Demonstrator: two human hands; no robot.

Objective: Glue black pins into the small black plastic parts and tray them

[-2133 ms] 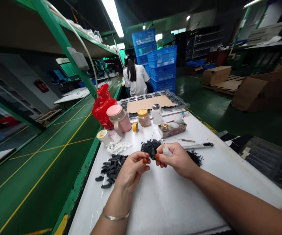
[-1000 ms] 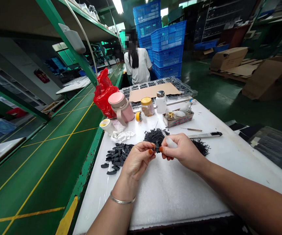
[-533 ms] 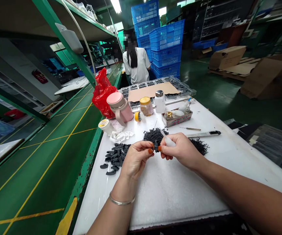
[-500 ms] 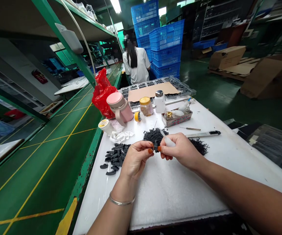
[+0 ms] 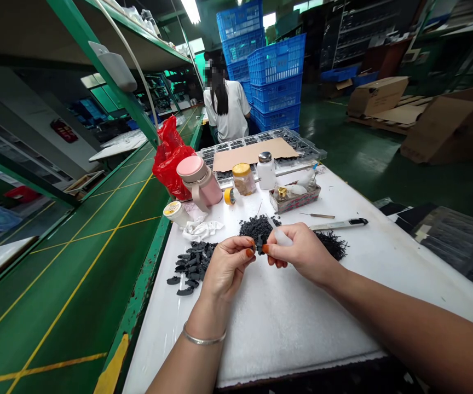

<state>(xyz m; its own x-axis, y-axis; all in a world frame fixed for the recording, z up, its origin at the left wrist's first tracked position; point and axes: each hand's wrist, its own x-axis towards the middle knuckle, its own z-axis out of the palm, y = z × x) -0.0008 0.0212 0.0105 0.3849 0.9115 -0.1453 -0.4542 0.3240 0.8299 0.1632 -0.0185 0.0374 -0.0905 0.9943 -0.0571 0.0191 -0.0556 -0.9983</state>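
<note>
My left hand (image 5: 232, 260) is closed, thumb and fingertips pinching a small black part (image 5: 260, 244) at its left side. Thumb and fingers of my right hand (image 5: 296, 246) meet the same part from the right. A white squeeze bottle with a thin nozzle (image 5: 281, 237) is also gripped in my right hand, its tip pointing up and left. Just beyond the fingers lies a heap of tiny black pieces (image 5: 257, 225). Curved black pieces (image 5: 195, 261) are piled left of my left hand. Thin black sticks (image 5: 335, 246) lie partly behind my right hand.
Behind the heaps stand a pink mug (image 5: 201, 183), a yellow-lidded jar (image 5: 243, 179), a white pump bottle (image 5: 266, 171) and a small box of bottles (image 5: 296, 198). A utility knife (image 5: 339, 224) lies at right. Farther off, a person in white (image 5: 228, 109) sits by stacked blue crates (image 5: 277, 74).
Both hands stay together at the black part, with only slight finger movement and perhaps a small turn of the part. The whole view has shifted a little.
</note>
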